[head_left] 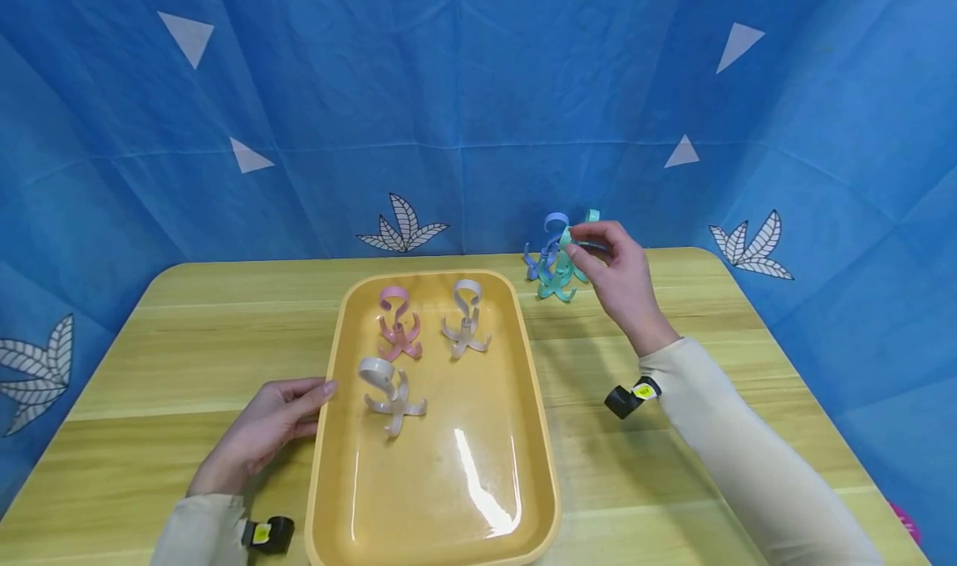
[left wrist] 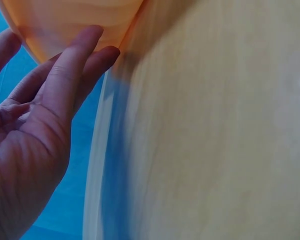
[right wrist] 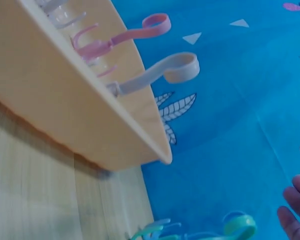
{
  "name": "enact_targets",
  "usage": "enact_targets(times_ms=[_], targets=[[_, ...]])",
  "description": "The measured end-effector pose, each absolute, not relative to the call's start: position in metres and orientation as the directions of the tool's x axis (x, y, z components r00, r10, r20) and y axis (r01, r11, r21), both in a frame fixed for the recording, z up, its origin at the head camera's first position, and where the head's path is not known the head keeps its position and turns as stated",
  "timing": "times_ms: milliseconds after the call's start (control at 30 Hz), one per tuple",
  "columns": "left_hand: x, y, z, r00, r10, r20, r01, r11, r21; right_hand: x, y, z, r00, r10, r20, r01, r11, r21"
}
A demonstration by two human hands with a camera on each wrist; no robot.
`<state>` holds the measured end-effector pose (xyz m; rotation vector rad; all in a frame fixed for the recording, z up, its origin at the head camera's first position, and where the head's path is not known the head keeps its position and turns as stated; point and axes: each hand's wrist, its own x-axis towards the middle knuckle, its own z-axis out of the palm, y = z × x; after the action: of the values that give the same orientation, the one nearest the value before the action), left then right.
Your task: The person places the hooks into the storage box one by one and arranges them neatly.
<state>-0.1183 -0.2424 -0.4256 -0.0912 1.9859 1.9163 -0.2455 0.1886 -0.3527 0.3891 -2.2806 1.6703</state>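
Near the back of the table, my right hand [head_left: 616, 275] holds the curled top of a green multi-pronged hook [head_left: 559, 282] between thumb and forefinger. Beside it stand a blue hook [head_left: 543, 263] and another green hook [head_left: 593, 215], partly hidden by that hand. Fingers of the right hand [right wrist: 297, 207] show at the edge of the right wrist view. My left hand [head_left: 265, 425] grips the left rim of the yellow tray [head_left: 323, 458], thumb on the rim, fingers against the outer wall. Inside the tray are a pink hook [head_left: 399, 333], a greyish hook [head_left: 465, 329] and a white hook [head_left: 396, 404].
The wooden table [head_left: 224, 325] extends on both sides of the tray. A blue patterned cloth [head_left: 463, 92] hangs behind and beside it. Black cameras are strapped to both wrists.
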Motion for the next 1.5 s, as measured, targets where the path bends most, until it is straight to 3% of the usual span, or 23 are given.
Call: enact_targets(times_ms=[433,833,1500], targets=[[-0.119,-0.243,-0.427,-0.928,0.221,-0.299,-0.292,0.064,0.954,-0.263,0.195,-0.367,-0.911,0.032,0.411,-0.371,0.373,-0.851],[-0.118,-0.244,-0.429,-0.927,0.227,-0.300,-0.297,0.048,0.954,-0.285,0.198,-0.376,-0.955,-0.006,0.295,-0.266,0.452,-0.851],[-0.118,-0.244,-0.429,-0.925,0.250,-0.285,-0.285,0.034,0.958,-0.296,0.198,-0.391,-0.967,-0.010,0.255,-0.227,0.488,-0.843]])
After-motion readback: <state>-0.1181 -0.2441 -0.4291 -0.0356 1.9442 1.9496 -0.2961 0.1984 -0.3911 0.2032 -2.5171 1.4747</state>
